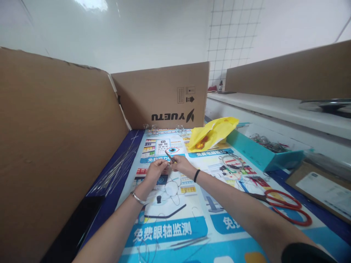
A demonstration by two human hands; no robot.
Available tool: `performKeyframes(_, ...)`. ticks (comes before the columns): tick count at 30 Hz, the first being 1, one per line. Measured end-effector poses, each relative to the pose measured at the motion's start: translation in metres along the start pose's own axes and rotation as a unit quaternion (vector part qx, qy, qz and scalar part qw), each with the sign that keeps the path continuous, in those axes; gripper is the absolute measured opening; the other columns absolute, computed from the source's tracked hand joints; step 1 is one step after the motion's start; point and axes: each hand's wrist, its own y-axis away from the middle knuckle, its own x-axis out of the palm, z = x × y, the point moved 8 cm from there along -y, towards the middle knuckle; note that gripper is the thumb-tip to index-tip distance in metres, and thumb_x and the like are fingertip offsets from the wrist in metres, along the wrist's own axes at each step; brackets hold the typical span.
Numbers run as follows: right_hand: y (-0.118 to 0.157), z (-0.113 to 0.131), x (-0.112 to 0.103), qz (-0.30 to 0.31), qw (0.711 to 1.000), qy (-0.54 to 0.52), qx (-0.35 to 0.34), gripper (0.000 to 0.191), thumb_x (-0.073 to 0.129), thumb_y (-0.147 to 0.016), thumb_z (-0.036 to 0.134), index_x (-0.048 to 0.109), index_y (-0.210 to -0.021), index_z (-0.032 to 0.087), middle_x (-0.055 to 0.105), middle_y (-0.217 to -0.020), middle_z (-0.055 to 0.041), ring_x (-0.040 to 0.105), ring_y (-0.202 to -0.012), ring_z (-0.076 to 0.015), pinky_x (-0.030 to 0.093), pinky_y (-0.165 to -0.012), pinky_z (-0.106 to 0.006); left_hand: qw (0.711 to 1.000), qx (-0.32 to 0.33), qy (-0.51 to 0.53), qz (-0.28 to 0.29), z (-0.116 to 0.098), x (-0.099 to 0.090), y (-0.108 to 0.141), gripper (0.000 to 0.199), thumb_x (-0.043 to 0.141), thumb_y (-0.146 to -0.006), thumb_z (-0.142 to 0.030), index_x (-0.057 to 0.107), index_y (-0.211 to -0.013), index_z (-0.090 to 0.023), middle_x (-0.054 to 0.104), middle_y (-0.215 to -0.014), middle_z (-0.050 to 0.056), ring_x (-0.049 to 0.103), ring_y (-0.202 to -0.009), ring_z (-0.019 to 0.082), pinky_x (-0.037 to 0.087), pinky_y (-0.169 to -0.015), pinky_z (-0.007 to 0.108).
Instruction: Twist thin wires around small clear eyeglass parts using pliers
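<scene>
Near the middle of the printed sheet (161, 252), my left hand (157, 171) pinches something too small to make out. My right hand (181, 165) is closed around a small dark-bladed tool (170, 157), its tip pointing up and left. The fingertips of both hands nearly meet. Below them, thin wire loops (172, 188) lie on the sheet. Red-handled scissors (287, 206) rest to the right of my right forearm. More thin wires (189, 241) are near the front of the sheet.
A yellow bag (214, 133) lies behind my right hand. At the right stand a teal box (265, 157) of wire pieces and a cardboard package (320, 190). Cardboard panels (159, 95) rise behind and on the left (55, 124). Clear strips (115, 168) lie at left.
</scene>
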Motion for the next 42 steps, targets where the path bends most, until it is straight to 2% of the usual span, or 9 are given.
performKeyframes(6, 0.0, 0.007, 0.0, 0.005, 0.991, 0.122, -0.047, 0.004, 0.052, -0.069, 0.021, 0.05, -0.069, 0.017, 0.049, -0.051, 0.006, 0.046, -0.046, -0.0074, 0.036, -0.045, -0.018, 1.0, 0.0, -0.002, -0.005, 0.0, -0.003, 0.0, 0.021, 0.068, -0.063, -0.035, 0.06, -0.067, -0.015, 0.062, -0.065, 0.002, 0.059, -0.065, 0.016, 0.045, -0.05, 0.022)
performKeyframes(10, 0.004, 0.019, -0.011, -0.006, 0.963, 0.244, -0.116, 0.015, 0.047, -0.08, 0.029, 0.055, -0.078, 0.016, 0.058, -0.062, 0.0014, 0.052, -0.058, -0.0104, 0.04, -0.055, -0.021, 1.0, 0.002, 0.02, 0.013, -0.004, -0.016, 0.001, 0.024, 0.07, -0.062, -0.034, 0.058, -0.065, -0.014, 0.065, -0.072, 0.005, 0.062, -0.07, 0.018, 0.039, -0.044, 0.018)
performKeyframes(14, 0.012, 0.031, -0.021, -0.029, 0.898, 0.389, -0.206, 0.015, 0.051, -0.08, 0.028, 0.06, -0.082, 0.017, 0.06, -0.082, -0.0058, 0.051, -0.08, -0.0158, 0.036, -0.072, -0.027, 0.998, -0.008, 0.056, 0.017, -0.006, -0.03, 0.002, 0.024, 0.067, -0.067, -0.034, 0.052, -0.068, -0.015, 0.067, -0.081, 0.008, 0.065, -0.068, 0.017, 0.041, -0.046, 0.018)
performKeyframes(21, 0.024, 0.039, -0.008, -0.036, 0.775, 0.542, -0.324, 0.015, 0.049, -0.083, 0.024, 0.062, -0.083, 0.018, 0.056, -0.084, -0.0078, 0.044, -0.086, -0.0193, 0.027, -0.077, -0.032, 0.993, -0.024, 0.101, 0.048, -0.004, -0.026, 0.002, 0.021, 0.065, -0.068, -0.03, 0.049, -0.068, -0.016, 0.067, -0.074, 0.006, 0.065, -0.061, 0.015, 0.042, -0.045, 0.018)
performKeyframes(26, 0.031, 0.046, -0.004, -0.057, 0.719, 0.58, -0.378, 0.014, 0.048, -0.083, 0.023, 0.061, -0.086, 0.019, 0.055, -0.083, -0.0066, 0.042, -0.083, -0.0192, 0.025, -0.076, -0.033, 0.991, -0.032, 0.112, 0.066, -0.001, -0.023, 0.001, 0.02, 0.064, -0.069, -0.03, 0.051, -0.067, -0.015, 0.064, -0.069, 0.004, 0.064, -0.058, 0.014, 0.041, -0.042, 0.017)
performKeyframes(31, 0.036, 0.049, -0.001, -0.074, 0.692, 0.587, -0.414, 0.017, 0.044, -0.087, 0.021, 0.061, -0.088, 0.021, 0.055, -0.082, -0.0055, 0.041, -0.08, -0.0179, 0.024, -0.074, -0.033, 0.99, -0.037, 0.119, 0.071, 0.0, -0.022, 0.001, 0.019, 0.063, -0.07, -0.029, 0.051, -0.07, -0.015, 0.063, -0.067, 0.003, 0.061, -0.052, 0.011, 0.041, -0.04, 0.017)
performKeyframes(42, 0.044, 0.055, 0.001, -0.098, 0.666, 0.585, -0.453, 0.017, 0.044, -0.088, 0.019, 0.06, -0.089, 0.021, 0.055, -0.078, -0.0043, 0.041, -0.076, -0.0164, 0.025, -0.072, -0.033, 0.988, -0.051, 0.126, 0.074, -0.001, -0.019, 0.002, 0.02, 0.063, -0.07, -0.03, 0.048, -0.071, -0.016, 0.062, -0.064, 0.002, 0.058, -0.048, 0.01, 0.04, -0.039, 0.017)
